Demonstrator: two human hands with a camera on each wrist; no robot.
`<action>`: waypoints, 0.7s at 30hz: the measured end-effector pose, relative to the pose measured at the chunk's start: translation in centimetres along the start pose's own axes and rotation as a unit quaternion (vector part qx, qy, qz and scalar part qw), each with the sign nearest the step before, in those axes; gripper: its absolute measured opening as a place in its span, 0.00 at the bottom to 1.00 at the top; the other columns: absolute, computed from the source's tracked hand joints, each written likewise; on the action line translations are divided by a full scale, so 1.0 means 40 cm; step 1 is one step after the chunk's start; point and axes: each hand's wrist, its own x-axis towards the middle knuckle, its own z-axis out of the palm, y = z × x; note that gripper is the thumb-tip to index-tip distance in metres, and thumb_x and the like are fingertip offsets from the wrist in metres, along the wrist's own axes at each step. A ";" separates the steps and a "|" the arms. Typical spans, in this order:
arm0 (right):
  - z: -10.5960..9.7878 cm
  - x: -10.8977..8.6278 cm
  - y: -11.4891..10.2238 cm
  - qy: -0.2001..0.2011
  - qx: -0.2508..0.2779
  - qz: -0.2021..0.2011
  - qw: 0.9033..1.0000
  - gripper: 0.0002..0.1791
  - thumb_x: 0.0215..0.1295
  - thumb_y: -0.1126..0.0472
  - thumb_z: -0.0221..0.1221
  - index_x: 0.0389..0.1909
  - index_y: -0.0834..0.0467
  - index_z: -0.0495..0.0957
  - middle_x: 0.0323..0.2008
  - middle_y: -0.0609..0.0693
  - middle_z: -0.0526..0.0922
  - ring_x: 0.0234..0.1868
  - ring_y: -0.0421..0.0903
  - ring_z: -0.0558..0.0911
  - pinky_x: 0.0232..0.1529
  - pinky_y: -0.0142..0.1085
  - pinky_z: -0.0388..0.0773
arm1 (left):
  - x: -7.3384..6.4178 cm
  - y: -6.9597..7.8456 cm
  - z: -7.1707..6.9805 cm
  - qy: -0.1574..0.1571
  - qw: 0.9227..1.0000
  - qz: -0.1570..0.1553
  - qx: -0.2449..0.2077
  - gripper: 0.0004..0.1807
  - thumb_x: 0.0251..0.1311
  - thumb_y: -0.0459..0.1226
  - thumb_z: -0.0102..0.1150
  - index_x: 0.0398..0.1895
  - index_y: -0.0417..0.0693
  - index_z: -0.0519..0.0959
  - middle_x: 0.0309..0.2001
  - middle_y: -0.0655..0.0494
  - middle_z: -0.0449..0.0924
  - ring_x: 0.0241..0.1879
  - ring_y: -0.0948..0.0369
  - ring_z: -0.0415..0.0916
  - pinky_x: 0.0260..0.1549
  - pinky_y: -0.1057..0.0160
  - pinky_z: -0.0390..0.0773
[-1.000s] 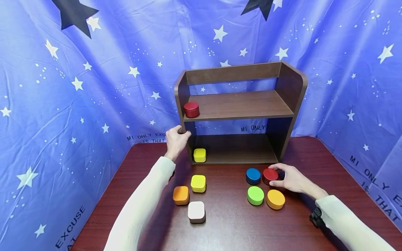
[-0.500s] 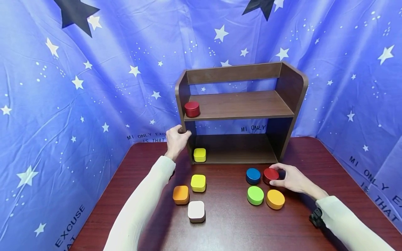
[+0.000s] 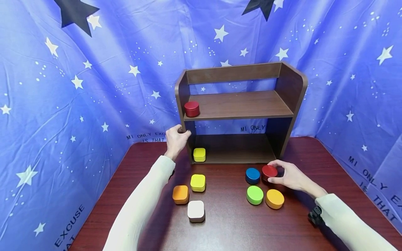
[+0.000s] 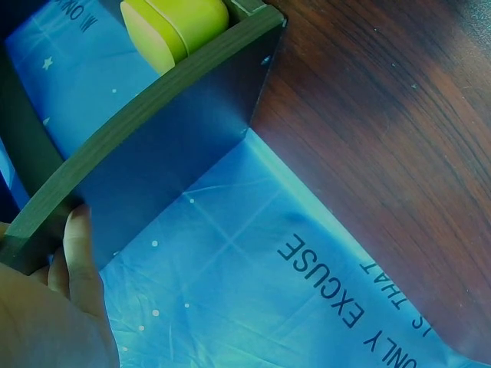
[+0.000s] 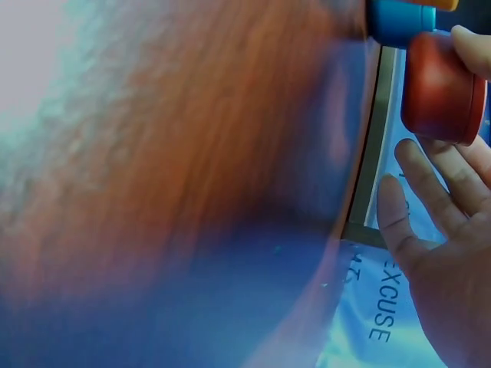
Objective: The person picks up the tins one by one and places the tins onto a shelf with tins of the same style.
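My left hand (image 3: pixel 177 141) grips the left side panel of a dark brown two-tier shelf (image 3: pixel 242 104); in the left wrist view its fingers (image 4: pixel 79 241) lie against the panel's outer face. With thumb and fingers my right hand (image 3: pixel 292 177) pinches a round red tin (image 3: pixel 269 173) by its sides, in front of the shelf's right end. The right wrist view shows the same red tin (image 5: pixel 439 88) between thumb and fingertips. Right beside it are a round blue tin (image 3: pixel 252 175), a green one (image 3: pixel 254 195) and an orange-yellow one (image 3: pixel 274 199).
Another red tin (image 3: pixel 192 109) stands at the upper tier's left end. A square yellow tin (image 3: pixel 199 154) sits on the lower tier's left. On the table (image 3: pixel 232 223) are square yellow (image 3: pixel 198 183), orange (image 3: pixel 180 194) and white (image 3: pixel 196 211) tins. A starry blue curtain (image 3: pixel 141 104) hangs behind.
The red tin in my right hand has shifted slightly up and to the left in the head view, and the hand has moved with it. My left hand has stayed on the shelf panel.
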 end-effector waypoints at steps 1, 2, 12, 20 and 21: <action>-0.001 0.001 -0.005 -0.001 0.002 0.002 1.000 0.31 0.60 0.51 0.79 0.62 0.58 0.82 0.49 0.52 0.89 0.49 0.47 0.83 0.50 0.39 0.81 | 0.000 0.001 0.000 -0.001 1.000 0.000 -0.002 0.08 0.56 0.39 0.70 0.25 0.45 0.84 0.29 0.46 0.89 0.36 0.49 0.82 0.38 0.57 0.77; -0.002 0.001 -0.010 -0.003 0.005 0.004 1.000 0.31 0.61 0.51 0.78 0.62 0.58 0.81 0.50 0.53 0.89 0.50 0.48 0.83 0.51 0.41 0.80 | 0.000 0.000 0.000 -0.001 1.000 -0.001 -0.003 0.08 0.56 0.39 0.70 0.26 0.45 0.84 0.29 0.46 0.89 0.36 0.49 0.82 0.38 0.57 0.77; -0.012 0.010 -0.050 0.002 0.008 -0.005 1.000 0.29 0.63 0.50 0.77 0.62 0.56 0.82 0.49 0.50 0.89 0.49 0.45 0.81 0.49 0.36 0.79 | -0.002 0.000 0.000 0.001 1.000 0.002 -0.004 0.07 0.56 0.39 0.69 0.26 0.45 0.85 0.29 0.45 0.89 0.37 0.48 0.82 0.38 0.56 0.77; -0.020 0.020 -0.078 0.023 -0.001 -0.032 0.999 0.28 0.62 0.51 0.78 0.60 0.55 0.82 0.49 0.49 0.90 0.48 0.39 0.81 0.53 0.35 0.80 | -0.002 0.000 -0.001 0.001 1.000 0.000 -0.006 0.07 0.56 0.39 0.70 0.26 0.45 0.85 0.29 0.46 0.89 0.37 0.48 0.83 0.39 0.55 0.78; -0.021 0.021 -0.082 0.023 -0.001 -0.034 0.999 0.28 0.62 0.51 0.78 0.60 0.55 0.82 0.49 0.50 0.90 0.48 0.40 0.82 0.52 0.35 0.81 | -0.002 0.000 -0.001 0.001 1.000 0.001 -0.006 0.07 0.56 0.39 0.69 0.26 0.45 0.85 0.29 0.45 0.89 0.37 0.47 0.83 0.39 0.55 0.78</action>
